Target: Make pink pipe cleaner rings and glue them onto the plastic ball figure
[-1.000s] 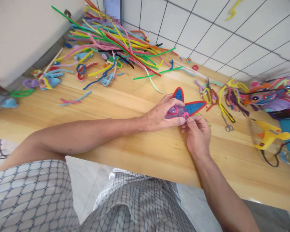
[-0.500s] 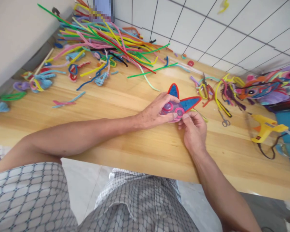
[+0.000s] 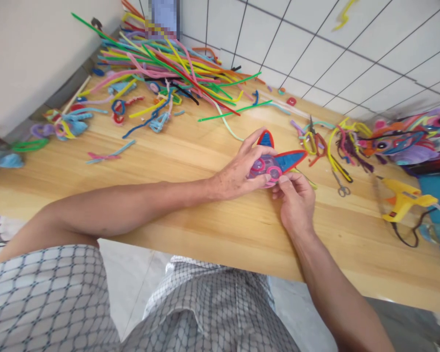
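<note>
Just above the wooden table [image 3: 190, 215], I hold a pipe-cleaner animal head [image 3: 265, 166] with a purple face, pink-ringed eyes and two blue ears edged in red. My left hand [image 3: 240, 168] grips it from the left, thumb at the lower face and a finger across the top. At its lower right edge, the thumb and fingers of my right hand [image 3: 296, 195] are pinched together against the rim. Whether a small piece sits in that pinch is hidden. A yellowish strip shows behind the right hand.
Loose pipe cleaners [image 3: 176, 63] in many colours are heaped at the back left. Right of the hands lie red-handled pliers [image 3: 319, 144], small scissors [image 3: 342, 188] and a yellow glue gun [image 3: 406, 199] with its cord. A colourful pipe-cleaner figure [image 3: 395, 137] lies at the far right.
The left index finger has lifted from the face to behind the left ear, uncovering more of the left eye. The right hand keeps its pinch at the rim. The view has shifted slightly.
</note>
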A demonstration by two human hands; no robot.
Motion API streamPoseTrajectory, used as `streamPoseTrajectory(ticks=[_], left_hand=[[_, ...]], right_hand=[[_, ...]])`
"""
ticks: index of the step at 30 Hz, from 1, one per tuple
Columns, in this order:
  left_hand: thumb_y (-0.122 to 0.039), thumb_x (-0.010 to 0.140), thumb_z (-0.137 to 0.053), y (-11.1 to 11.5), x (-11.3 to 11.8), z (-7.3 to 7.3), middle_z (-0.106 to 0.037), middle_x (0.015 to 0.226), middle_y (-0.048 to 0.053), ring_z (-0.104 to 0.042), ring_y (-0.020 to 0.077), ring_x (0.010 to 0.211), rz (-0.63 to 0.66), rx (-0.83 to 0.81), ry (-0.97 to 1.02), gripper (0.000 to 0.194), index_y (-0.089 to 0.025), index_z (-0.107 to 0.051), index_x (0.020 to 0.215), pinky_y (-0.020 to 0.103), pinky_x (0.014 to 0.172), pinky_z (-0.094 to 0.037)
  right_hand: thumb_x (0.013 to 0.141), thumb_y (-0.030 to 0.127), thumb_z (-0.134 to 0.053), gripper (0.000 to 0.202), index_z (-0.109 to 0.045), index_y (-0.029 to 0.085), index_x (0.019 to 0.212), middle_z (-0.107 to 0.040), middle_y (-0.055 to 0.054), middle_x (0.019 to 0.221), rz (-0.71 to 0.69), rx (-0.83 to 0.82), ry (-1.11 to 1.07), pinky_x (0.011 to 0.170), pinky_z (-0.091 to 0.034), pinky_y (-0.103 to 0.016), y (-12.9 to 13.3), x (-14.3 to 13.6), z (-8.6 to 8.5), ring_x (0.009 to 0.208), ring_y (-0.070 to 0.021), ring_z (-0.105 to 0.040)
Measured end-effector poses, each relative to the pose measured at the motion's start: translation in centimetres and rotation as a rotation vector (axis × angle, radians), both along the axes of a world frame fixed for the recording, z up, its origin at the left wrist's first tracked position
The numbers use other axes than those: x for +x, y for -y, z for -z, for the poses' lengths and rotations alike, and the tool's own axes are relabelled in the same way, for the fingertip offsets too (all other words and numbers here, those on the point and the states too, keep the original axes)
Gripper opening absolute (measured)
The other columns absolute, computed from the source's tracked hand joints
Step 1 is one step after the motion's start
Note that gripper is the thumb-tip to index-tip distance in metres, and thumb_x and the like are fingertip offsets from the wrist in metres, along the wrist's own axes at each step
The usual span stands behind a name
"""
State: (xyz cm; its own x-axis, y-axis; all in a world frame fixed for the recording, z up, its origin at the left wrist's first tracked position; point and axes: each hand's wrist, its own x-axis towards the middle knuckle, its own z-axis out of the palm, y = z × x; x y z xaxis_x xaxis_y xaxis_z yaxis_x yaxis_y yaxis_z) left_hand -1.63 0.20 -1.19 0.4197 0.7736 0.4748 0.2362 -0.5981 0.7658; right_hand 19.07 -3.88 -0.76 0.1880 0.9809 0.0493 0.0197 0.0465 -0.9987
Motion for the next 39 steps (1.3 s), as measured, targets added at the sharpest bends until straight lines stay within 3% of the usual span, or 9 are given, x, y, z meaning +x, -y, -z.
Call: streamPoseTrajectory(ticks=[3, 8, 11, 15, 20, 27, 33, 39], left_hand=[[-0.056, 0.105, -0.066, 0.00, 0.00, -0.02, -0.026, 0.184, 0.024, -0.017, 0.0366, 0.178, 0.009, 0.011, 0.001, 0.055, -0.022, -0.061, 0.147, 0.064, 0.139, -0.029], [-0.053, 0.108, -0.061, -0.07, 0.00, -0.19, -0.060, 0.159, 0.017, -0.012, 0.0298, 0.179, 0.054, 0.011, -0.004, 0.037, -0.026, -0.072, 0.131, 0.060, 0.143, -0.022], [-0.051, 0.107, -0.062, -0.12, -0.03, -0.28, -0.069, 0.144, 0.015, -0.017, 0.0301, 0.178, 0.057, -0.003, -0.011, 0.032, -0.027, -0.074, 0.125, 0.062, 0.143, -0.022], [-0.052, 0.106, -0.064, -0.15, -0.16, -0.43, -0.069, 0.146, 0.015, -0.026, 0.0323, 0.175, 0.053, -0.012, -0.010, 0.032, -0.027, -0.074, 0.122, 0.065, 0.142, -0.023], [-0.059, 0.106, -0.064, -0.21, -0.35, -0.54, -0.068, 0.148, 0.014, -0.017, 0.0325, 0.178, 0.084, -0.019, 0.008, 0.038, -0.027, -0.074, 0.123, 0.066, 0.142, -0.022], [-0.065, 0.109, -0.055, -0.27, -0.50, -0.67, -0.065, 0.155, 0.016, -0.019, 0.0323, 0.177, 0.099, -0.012, -0.027, 0.047, -0.025, -0.073, 0.127, 0.064, 0.143, -0.021], [-0.065, 0.107, -0.057, -0.11, -0.49, -0.78, -0.061, 0.161, 0.018, -0.029, 0.0346, 0.174, 0.058, -0.020, -0.033, 0.047, -0.025, -0.074, 0.126, 0.066, 0.140, -0.030], [-0.062, 0.108, -0.059, -0.14, -0.47, -0.81, -0.066, 0.153, 0.016, -0.025, 0.0351, 0.175, 0.068, -0.030, -0.041, 0.043, -0.026, -0.074, 0.125, 0.068, 0.141, -0.023]], right_hand=[[0.077, 0.056, -0.096, 0.043, -0.069, 0.023, 0.082, -0.065, 0.004, 0.070, 0.001, -0.002, 0.006, 0.050, -0.048, -0.021, 0.00, -0.06, -0.03, 0.057, -0.0100, -0.058], [0.078, 0.056, -0.096, 0.042, -0.069, 0.023, 0.081, -0.065, 0.004, 0.069, 0.002, -0.003, 0.006, 0.049, -0.049, -0.021, -0.02, -0.02, 0.06, 0.057, -0.0099, -0.057], [0.079, 0.055, -0.095, 0.040, -0.069, 0.024, 0.082, -0.064, 0.004, 0.068, -0.007, 0.003, 0.012, 0.049, -0.049, -0.021, -0.05, 0.03, 0.13, 0.056, -0.0099, -0.057], [0.082, 0.052, -0.093, 0.037, -0.069, 0.024, 0.083, -0.065, 0.005, 0.069, -0.013, 0.008, 0.018, 0.049, -0.049, -0.022, -0.05, 0.07, 0.14, 0.056, -0.0099, -0.057], [0.080, 0.052, -0.094, 0.038, -0.069, 0.024, 0.083, -0.065, 0.005, 0.067, -0.009, -0.003, 0.004, 0.049, -0.049, -0.021, -0.03, 0.00, 0.10, 0.055, -0.0095, -0.057], [0.079, 0.054, -0.095, 0.040, -0.069, 0.024, 0.081, -0.066, 0.005, 0.067, -0.016, -0.016, -0.025, 0.049, -0.050, -0.022, -0.04, 0.05, 0.25, 0.056, -0.0101, -0.058], [0.081, 0.055, -0.094, 0.040, -0.068, 0.025, 0.083, -0.066, 0.005, 0.069, -0.072, -0.025, -0.040, 0.052, -0.052, -0.023, 0.05, 0.33, 0.05, 0.058, -0.0104, -0.060], [0.077, 0.048, -0.096, 0.036, -0.069, 0.025, 0.082, -0.067, 0.004, 0.070, -0.084, -0.050, -0.080, 0.052, -0.051, -0.024, -0.08, 0.43, -0.19, 0.061, -0.0113, -0.061]])
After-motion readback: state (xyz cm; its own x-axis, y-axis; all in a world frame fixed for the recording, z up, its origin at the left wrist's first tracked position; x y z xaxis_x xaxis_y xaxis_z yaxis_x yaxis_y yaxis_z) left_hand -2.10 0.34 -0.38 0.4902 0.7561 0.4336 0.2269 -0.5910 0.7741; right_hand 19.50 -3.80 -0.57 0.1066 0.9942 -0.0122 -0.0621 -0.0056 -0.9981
